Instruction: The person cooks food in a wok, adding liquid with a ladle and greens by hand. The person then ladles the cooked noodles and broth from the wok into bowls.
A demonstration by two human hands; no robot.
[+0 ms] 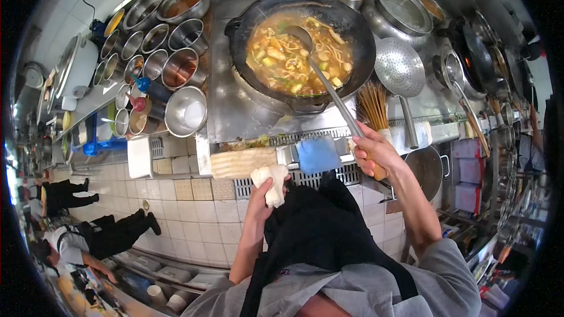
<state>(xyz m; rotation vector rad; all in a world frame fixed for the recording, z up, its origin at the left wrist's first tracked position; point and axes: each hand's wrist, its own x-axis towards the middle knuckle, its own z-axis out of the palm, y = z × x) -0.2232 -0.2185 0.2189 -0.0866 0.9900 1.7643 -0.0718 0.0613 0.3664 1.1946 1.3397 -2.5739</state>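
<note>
A black wok (pixel 235 53) on the steel stove holds a noodle stew (pixel 276 61) with vegetable pieces in brown broth. My right hand (pixel 376 151) is wrapped round the wooden grip of a long-handled ladle (pixel 329 85). The ladle's bowl lies in the stew, its shaft crossing the wok's near rim. My left hand (pixel 259 196) grips a bunched cream cloth (pixel 270 185) in front of the stove edge, apart from the wok. A striped cloth (pixel 244 163) and a blue cloth (pixel 318 154) lie along that edge, between my hands.
Right of the wok are a bamboo brush (pixel 372 105), a perforated skimmer (pixel 399 67) and a lidded pot (pixel 404 9). Several metal bowls and seasoning pots (pixel 183 67) crowd the left. A deep pot (pixel 424 173) stands low at right. Other people (pixel 88 238) are at far left.
</note>
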